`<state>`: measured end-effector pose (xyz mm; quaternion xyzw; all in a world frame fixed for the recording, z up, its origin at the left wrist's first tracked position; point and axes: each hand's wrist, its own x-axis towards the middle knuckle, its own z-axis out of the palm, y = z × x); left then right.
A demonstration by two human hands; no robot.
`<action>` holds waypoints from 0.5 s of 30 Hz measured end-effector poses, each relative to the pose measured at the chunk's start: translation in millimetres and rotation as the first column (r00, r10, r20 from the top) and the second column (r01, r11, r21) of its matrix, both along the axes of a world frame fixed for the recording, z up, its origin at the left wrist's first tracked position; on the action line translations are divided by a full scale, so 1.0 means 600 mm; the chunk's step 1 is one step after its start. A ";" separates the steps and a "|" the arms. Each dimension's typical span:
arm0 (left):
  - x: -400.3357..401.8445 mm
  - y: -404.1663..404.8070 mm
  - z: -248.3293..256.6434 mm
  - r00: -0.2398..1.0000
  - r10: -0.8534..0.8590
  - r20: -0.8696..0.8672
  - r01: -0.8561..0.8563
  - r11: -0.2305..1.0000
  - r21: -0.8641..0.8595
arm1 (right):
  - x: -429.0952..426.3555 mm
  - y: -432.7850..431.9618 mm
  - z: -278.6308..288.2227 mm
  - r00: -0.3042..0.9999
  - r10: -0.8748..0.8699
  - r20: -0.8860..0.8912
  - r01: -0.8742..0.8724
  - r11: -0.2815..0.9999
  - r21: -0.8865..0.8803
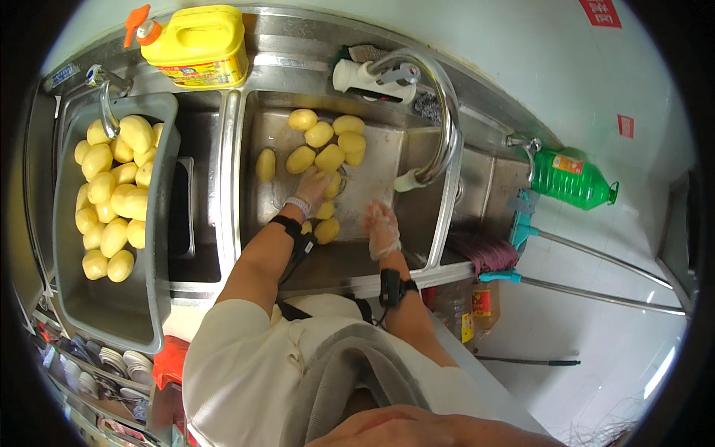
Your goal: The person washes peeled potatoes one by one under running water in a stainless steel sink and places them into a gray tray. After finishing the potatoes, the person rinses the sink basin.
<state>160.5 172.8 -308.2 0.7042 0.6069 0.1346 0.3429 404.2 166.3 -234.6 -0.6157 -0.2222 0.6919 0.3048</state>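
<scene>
Several peeled potatoes (319, 134) lie loose in the middle basin of a stainless steel sink (380, 151), with a little water around some of them. My left hand (313, 189), in a clear disposable glove, reaches down among them. Its fingers meet a potato (333, 185) at the group's near side; whether they grip it is hidden. More potatoes (327, 230) sit just below that hand. To the right, over the basin floor, my right hand (382, 230) is also gloved. Its slightly curled fingers are apart, and nothing shows in them.
A grey plastic tub (111, 310) of peeled potatoes stands in the left basin. A tall curved faucet (449, 112) arches over the middle basin. Behind stands a yellow detergent jug (195, 47). At right are a green bottle (572, 179) and a mop head (485, 251) over the sink edge.
</scene>
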 end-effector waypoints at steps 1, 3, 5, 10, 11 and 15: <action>0.007 0.020 0.022 0.905 0.174 0.388 -0.101 0.974 -0.202 | -0.015 0.014 0.004 0.998 -0.047 -0.042 0.048 0.999 0.019; 0.025 0.047 0.074 0.479 0.448 0.755 -0.093 0.881 -0.464 | -0.050 0.041 0.014 0.979 -0.153 -0.138 0.162 0.985 0.058; 0.036 0.064 0.125 0.198 0.463 0.864 -0.032 0.884 -0.467 | -0.077 0.077 0.021 0.858 0.287 0.426 -0.474 0.762 0.442; 0.037 0.063 0.222 0.109 0.484 0.868 -0.044 0.875 -0.482 | -0.095 0.108 0.035 0.888 0.264 0.376 -0.439 0.729 0.526; 0.036 0.055 0.237 -0.189 0.588 0.787 0.108 0.809 -0.578 | -0.091 0.110 0.041 0.767 0.265 0.585 -0.611 0.581 0.537; 0.021 0.026 0.279 0.225 0.569 0.791 -0.042 0.817 -0.575 | -0.123 0.115 0.072 0.975 0.185 -0.126 -0.113 0.893 0.436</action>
